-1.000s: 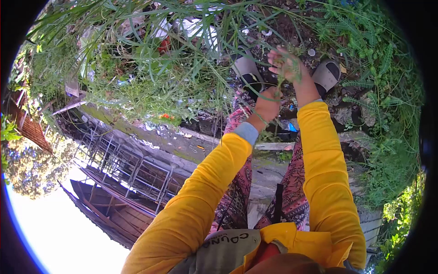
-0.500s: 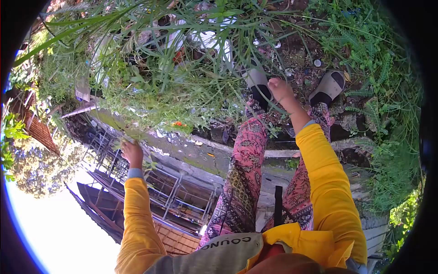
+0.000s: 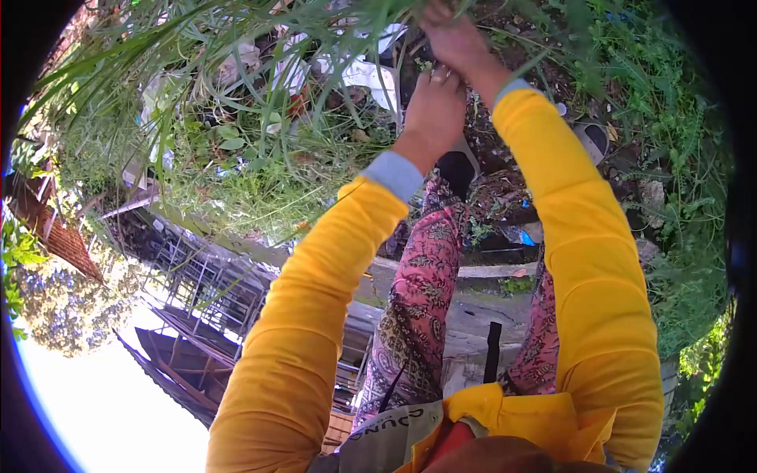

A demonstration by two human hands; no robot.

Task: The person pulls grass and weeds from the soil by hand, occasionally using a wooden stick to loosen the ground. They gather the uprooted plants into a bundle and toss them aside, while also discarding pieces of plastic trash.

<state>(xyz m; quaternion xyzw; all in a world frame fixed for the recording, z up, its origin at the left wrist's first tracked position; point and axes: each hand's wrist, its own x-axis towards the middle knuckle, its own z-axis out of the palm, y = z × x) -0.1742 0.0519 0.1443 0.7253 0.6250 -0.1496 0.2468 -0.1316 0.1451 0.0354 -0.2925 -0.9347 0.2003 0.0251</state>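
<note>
My left hand (image 3: 436,109), with a ring on one finger, reaches forward close under my right hand. Its fingers are curled and closed. A bit of green shows at their tips, but what they hold is hidden. My right hand (image 3: 459,47) is at the top of the view, its fingers bent round the base of the tall grass (image 3: 386,20). Blades hang blurred in front of it, so its grip shows only in part. Bare dark soil (image 3: 493,130) lies beneath both hands.
White plastic litter (image 3: 367,79) lies among the weeds ahead. My sandalled foot (image 3: 591,140) is on the soil at the right. A concrete ledge (image 3: 497,270) runs behind my feet, and metal racks (image 3: 213,284) stand at the lower left. Dense weeds (image 3: 670,158) grow at the right.
My left hand has come from the far left, where it had a green sprig, to beside my right hand. My right hand has moved up and forward into the grass.
</note>
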